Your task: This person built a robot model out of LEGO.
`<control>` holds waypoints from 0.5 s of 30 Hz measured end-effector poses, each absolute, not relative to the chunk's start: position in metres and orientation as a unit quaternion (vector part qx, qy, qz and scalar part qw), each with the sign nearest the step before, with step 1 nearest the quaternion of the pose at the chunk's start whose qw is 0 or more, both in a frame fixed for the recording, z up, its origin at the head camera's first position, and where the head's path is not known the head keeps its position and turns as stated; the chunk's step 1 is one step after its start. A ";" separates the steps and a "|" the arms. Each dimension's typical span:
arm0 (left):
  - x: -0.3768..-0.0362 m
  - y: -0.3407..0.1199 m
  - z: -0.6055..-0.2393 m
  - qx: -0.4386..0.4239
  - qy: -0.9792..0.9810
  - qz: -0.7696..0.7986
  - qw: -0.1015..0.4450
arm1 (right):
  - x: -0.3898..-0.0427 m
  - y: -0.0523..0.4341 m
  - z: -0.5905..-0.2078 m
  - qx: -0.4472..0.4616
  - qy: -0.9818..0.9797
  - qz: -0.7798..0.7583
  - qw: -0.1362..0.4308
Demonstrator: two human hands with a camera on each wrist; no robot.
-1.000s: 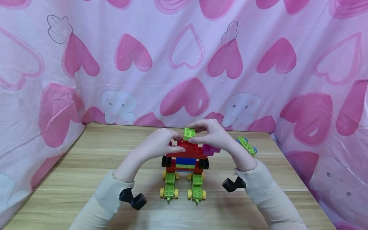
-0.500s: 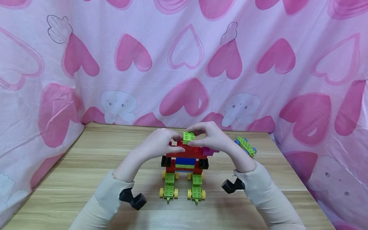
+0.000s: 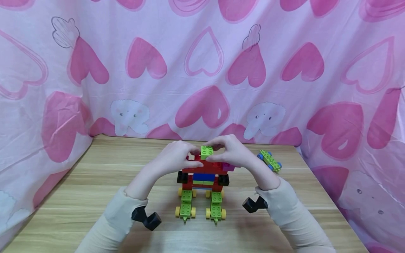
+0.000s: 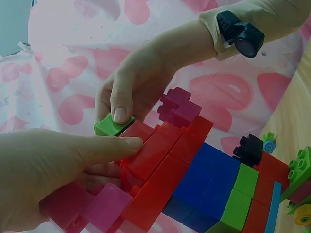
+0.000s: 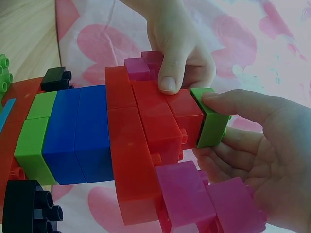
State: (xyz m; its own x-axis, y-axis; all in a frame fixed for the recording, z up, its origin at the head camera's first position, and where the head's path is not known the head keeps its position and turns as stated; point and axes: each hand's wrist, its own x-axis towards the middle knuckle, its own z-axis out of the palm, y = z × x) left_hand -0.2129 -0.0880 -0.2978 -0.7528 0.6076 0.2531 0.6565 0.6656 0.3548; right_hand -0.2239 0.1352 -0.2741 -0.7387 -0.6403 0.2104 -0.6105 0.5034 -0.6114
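Note:
A brick figure (image 3: 203, 177) stands mid-table on two green wheeled feet, with a red, blue and green body, black side bricks and magenta arm bricks (image 4: 178, 105). A small green brick (image 3: 207, 152) sits on its red top layer (image 5: 160, 114). My right hand (image 3: 218, 153) pinches this green brick (image 5: 211, 119), thumb on one side and fingers behind. My left hand (image 3: 193, 160) grips the red top layer from the left, its thumb (image 4: 114, 144) pressed on the red brick beside the green one (image 4: 112, 126).
A small green wheeled brick piece (image 3: 270, 160) with blue wheels lies on the wooden table (image 3: 95, 182) to the right of my right hand. Pink heart-print cloth (image 3: 202, 70) walls the table at the back and both sides.
The green brick and my right hand have come down a little, onto the figure's red top. My left hand has kept its hold.

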 end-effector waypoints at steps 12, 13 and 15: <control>-0.212 -0.088 -0.298 -0.341 -0.914 -0.212 0.058 | -0.223 0.133 -0.271 -0.365 0.872 -0.326 0.022; -0.212 -0.088 -0.298 -0.342 -0.914 -0.212 0.059 | -0.223 0.133 -0.271 -0.364 0.873 -0.324 0.020; -0.213 -0.087 -0.298 -0.342 -0.914 -0.211 0.061 | -0.223 0.133 -0.272 -0.365 0.874 -0.321 0.017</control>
